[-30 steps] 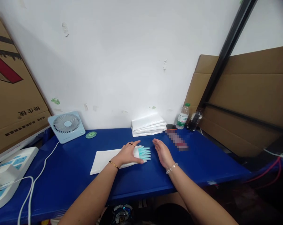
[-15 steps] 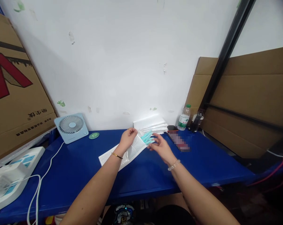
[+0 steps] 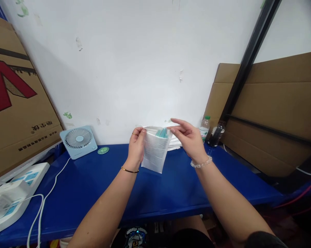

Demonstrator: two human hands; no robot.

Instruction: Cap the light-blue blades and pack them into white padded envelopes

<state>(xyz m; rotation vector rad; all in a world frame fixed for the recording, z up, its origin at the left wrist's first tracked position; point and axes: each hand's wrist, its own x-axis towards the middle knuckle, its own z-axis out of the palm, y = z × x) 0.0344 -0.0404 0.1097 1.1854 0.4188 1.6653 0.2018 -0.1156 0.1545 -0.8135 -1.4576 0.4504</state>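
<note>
A white padded envelope [image 3: 154, 153] hangs upright above the table with its mouth at the top. My left hand [image 3: 136, 146] pinches its upper left edge between thumb and fingers. At the upper right corner, the thumb and a finger of my right hand [image 3: 188, 139] close on the rim, while the index finger stretches out above. Light turquoise strips or folded pieces [image 3: 162, 133] poke out a little at the mouth; their lower part is hidden inside. Behind the envelope, partly covered by it and my right hand, lies a stack of white envelopes [image 3: 174, 143].
On the blue table [image 3: 93, 193] stand a light-blue fan [image 3: 79, 139], a green round coaster [image 3: 103, 150] and a white power strip [image 3: 23, 193] with cables. A water bottle [image 3: 204, 129] and a dark jar [image 3: 216, 134] stand at the right. Cardboard [image 3: 279, 117] borders that side.
The envelope has been lifted from a slanted position to upright. The turquoise pieces have sunk deeper into it. My right hand has moved from those pieces to the envelope's right rim.
</note>
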